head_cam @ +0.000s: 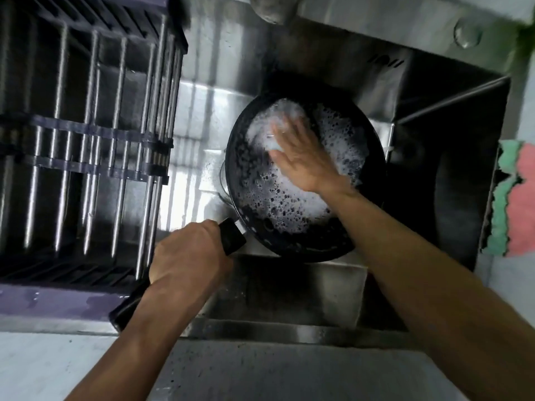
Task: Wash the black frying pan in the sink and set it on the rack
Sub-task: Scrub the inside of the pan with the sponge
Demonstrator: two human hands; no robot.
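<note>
Left forearm: nearest the lens, rising from the lower edge toward the sink.
Left hand (188,253): knuckles up, fingers curled tight round the straight black handle (231,235); the handle's tail end sticks out below the wrist.
Pan position: round black frying pan (254,204) lies up and to the right of that grip, over the stainless steel sink (202,117), its near rim by the sink's front wall.
Long axis: handle to bowl runs from lower left to upper right; open side faces the camera.
Pan contents: white soap foam (292,198) covers most of the inside.
Right hand (301,157): fingers straight and spread, palm down, flat on the foamy pan floor; whether anything lies under it cannot be told. Forearm comes in from lower right.
Rack: dark metal-barred dish rack (86,125) just left of the sink.
Right edge: pink and green cloth (515,198) on the counter.
</note>
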